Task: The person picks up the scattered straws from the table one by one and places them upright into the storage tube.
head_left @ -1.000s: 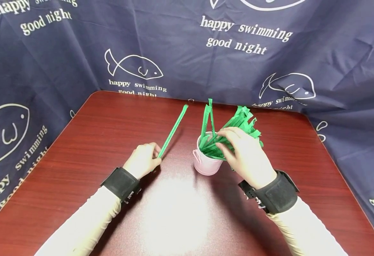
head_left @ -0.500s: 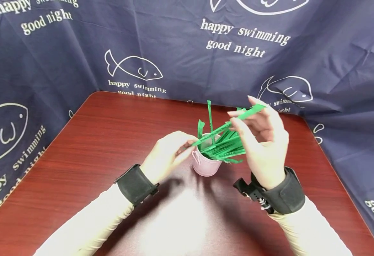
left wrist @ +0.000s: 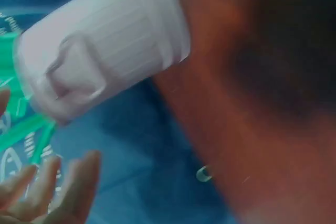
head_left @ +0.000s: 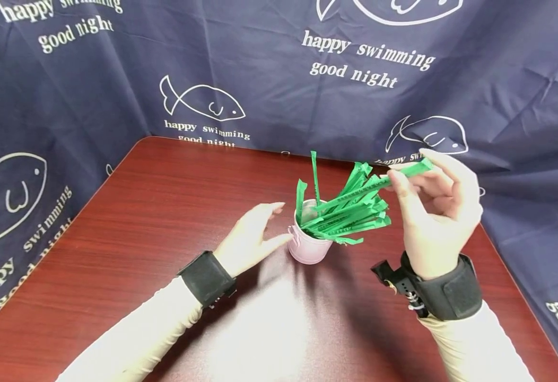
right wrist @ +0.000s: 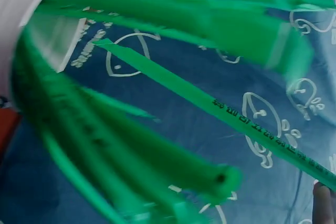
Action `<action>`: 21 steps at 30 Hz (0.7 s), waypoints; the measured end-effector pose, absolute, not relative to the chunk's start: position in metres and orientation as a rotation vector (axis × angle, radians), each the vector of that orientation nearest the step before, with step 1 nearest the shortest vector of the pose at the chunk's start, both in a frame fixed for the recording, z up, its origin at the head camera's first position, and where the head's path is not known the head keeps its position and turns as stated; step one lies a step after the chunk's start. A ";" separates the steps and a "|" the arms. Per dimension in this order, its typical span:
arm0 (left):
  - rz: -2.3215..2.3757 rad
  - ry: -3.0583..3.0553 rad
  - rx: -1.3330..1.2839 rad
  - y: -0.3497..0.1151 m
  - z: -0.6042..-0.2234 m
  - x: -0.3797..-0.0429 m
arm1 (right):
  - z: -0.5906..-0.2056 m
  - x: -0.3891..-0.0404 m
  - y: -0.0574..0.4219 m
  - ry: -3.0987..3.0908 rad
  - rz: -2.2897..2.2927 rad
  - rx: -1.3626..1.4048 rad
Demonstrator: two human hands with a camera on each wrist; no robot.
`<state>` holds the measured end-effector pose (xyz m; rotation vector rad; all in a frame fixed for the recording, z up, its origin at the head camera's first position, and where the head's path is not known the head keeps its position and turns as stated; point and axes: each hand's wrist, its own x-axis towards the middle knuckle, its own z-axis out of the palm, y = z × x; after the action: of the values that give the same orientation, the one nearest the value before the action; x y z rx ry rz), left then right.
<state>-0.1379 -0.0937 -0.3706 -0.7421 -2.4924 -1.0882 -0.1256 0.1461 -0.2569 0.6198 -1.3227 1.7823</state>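
Observation:
My right hand (head_left: 436,217) pinches one end of a green-wrapped straw (head_left: 372,187) between thumb and fingers, up at the right of a small pink bucket (head_left: 309,250). The straw slants down left over the bucket's mouth; dark printing runs along it in the right wrist view. Several more green-wrapped straws (head_left: 350,220) stand in the bucket, most leaning right over its rim. My left hand (head_left: 250,233) holds nothing, fingers extended and thumb apart, its thumb tip close to the bucket's left handle. In the left wrist view its fingers (left wrist: 79,187) reach near the bucket's mouth.
The bucket stands on a reddish-brown wooden table (head_left: 164,196). Dark blue cloth (head_left: 279,69) printed with white fish and lettering hangs behind and at both sides. Each wrist wears a black strap, the left strap (head_left: 206,279) and the right strap (head_left: 448,289).
My left hand carried a straw from the left to the bucket and let it go. My right hand left the bundle, took that straw's far end and moved right with it.

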 end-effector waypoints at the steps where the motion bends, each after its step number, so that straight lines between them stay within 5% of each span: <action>1: -1.116 -2.556 -0.716 -0.092 -0.375 -0.139 | -0.259 -0.127 0.148 -1.371 1.741 0.610; 10: -1.278 -2.699 -0.706 -0.068 -0.395 -0.145 | -0.282 -0.133 0.154 -2.021 1.058 0.454; 21: -1.228 -2.584 -0.734 -0.061 -0.397 -0.146 | -0.302 -0.147 0.151 -2.317 0.569 0.719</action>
<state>-0.1461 -0.0611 -0.3966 -0.7344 -2.5840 -1.2281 -0.1466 0.1514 -0.3023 0.7186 -2.3168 0.5691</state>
